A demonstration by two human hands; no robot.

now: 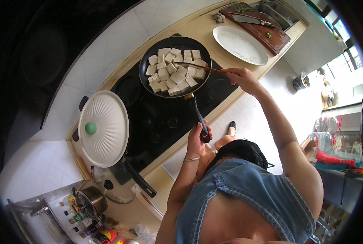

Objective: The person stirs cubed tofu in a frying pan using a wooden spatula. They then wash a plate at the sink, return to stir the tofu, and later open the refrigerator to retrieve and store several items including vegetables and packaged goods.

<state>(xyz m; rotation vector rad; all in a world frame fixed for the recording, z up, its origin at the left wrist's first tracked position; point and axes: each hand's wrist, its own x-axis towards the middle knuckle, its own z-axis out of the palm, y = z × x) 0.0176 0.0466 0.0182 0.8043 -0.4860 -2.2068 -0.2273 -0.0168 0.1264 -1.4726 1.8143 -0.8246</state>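
Observation:
A black frying pan [145,83] rests on the black glass cooktop [148,122], filled with many pale tofu cubes [177,77]. Its dark handle [199,113] points toward me, and my left hand [197,138] is wrapped around the end of it. From the right, my right hand [243,80] grips a brown wooden spatula [213,70]. The spatula's blade reaches in among the cubes near the pan's middle, where part of it is hard to make out against them.
Left of the cooktop sits a ribbed white lid [108,143] with a green knob, near a glass lid [120,190] and a metal pot [93,202]. A white oval plate [240,45] lies right of the pan, beside a cutting board [276,38] holding a cleaver [245,19].

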